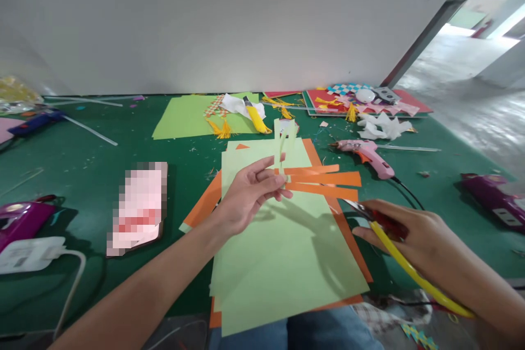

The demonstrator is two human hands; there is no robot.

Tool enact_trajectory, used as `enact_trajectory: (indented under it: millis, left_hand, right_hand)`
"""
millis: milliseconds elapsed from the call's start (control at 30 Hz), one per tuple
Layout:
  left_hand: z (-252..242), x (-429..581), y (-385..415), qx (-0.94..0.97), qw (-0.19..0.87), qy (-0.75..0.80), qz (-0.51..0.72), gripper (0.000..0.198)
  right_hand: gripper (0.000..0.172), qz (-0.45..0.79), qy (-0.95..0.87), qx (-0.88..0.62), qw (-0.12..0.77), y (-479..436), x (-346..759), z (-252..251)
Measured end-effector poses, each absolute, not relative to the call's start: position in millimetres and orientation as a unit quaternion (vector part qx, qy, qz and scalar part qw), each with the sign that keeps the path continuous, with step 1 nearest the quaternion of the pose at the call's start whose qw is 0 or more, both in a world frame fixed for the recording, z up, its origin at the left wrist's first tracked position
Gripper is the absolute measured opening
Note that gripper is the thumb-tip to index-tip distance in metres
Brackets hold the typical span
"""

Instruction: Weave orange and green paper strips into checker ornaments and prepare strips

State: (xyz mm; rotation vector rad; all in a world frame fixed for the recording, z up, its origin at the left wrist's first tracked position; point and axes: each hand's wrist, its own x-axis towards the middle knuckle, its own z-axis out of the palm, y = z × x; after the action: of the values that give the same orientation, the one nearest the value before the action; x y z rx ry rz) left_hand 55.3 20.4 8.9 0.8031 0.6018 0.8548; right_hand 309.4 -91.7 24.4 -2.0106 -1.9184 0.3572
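My left hand (250, 191) is raised over the middle of the table, fingers pinched on several paper strips: orange strips (324, 179) fan out to the right and light green strips (286, 139) stand upward. Under it lie light green sheets (283, 251) stacked on orange sheets (203, 205). My right hand (414, 235) rests at the right on the green table (82, 175), fingers closed around scissors (385, 229) with yellow handles and a dark blade pointing left.
A pink glue gun (367, 154) with its cord lies right of the sheets. Purple glue guns (494, 197) (18, 219) sit at the right and left edges. A white charger (28, 254), a blurred pink object (139, 208), a green sheet with yellow tassels (188, 115) and craft scraps (361, 101) lie around.
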Motion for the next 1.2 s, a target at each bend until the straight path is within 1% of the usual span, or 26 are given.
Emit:
enact_trajectory:
  millis: [100, 133, 233, 367, 500, 700, 833, 1033, 1200]
  left_hand:
    - [12.1, 54.9, 20.1, 0.356, 0.795, 0.277, 0.404, 0.036]
    - [13.0, 54.8, 20.2, 0.351, 0.795, 0.279, 0.408, 0.034]
    - [13.7, 54.6, 20.6, 0.363, 0.790, 0.275, 0.411, 0.027]
    - [11.7, 55.7, 19.6, 0.409, 0.769, 0.276, 0.405, 0.019]
    - [10.4, 56.8, 17.8, 0.438, 0.745, 0.298, 0.406, 0.023]
    - [9.5, 58.1, 17.3, 0.451, 0.731, 0.303, 0.413, 0.025]
    - [9.1, 57.9, 17.5, 0.458, 0.728, 0.291, 0.419, 0.023]
    - [9.1, 58.0, 17.6, 0.455, 0.725, 0.313, 0.412, 0.027]
    - [8.3, 59.4, 16.2, 0.473, 0.725, 0.288, 0.410, 0.024]
  right_hand:
    - [0.031, 0.144, -0.709, -0.679, 0.123, -89.9, 306.0, 18.6]
    - [0.031, 0.139, -0.716, -0.673, 0.121, -89.1, 305.3, 17.0]
    - [0.031, 0.131, -0.720, -0.667, 0.138, -87.2, 301.6, 15.2]
    - [0.032, 0.161, -0.707, -0.667, 0.169, -87.3, 292.0, 18.1]
    - [0.034, 0.197, -0.699, -0.659, 0.194, -88.1, 286.2, 18.7]
    - [0.034, 0.198, -0.693, -0.662, 0.206, -87.2, 286.1, 19.3]
    - [0.037, 0.201, -0.697, -0.659, 0.196, -87.5, 286.4, 22.6]
    - [0.040, 0.215, -0.695, -0.656, 0.200, -87.9, 285.8, 25.9]
    - [0.038, 0.209, -0.690, -0.664, 0.200, -86.2, 284.4, 22.9]
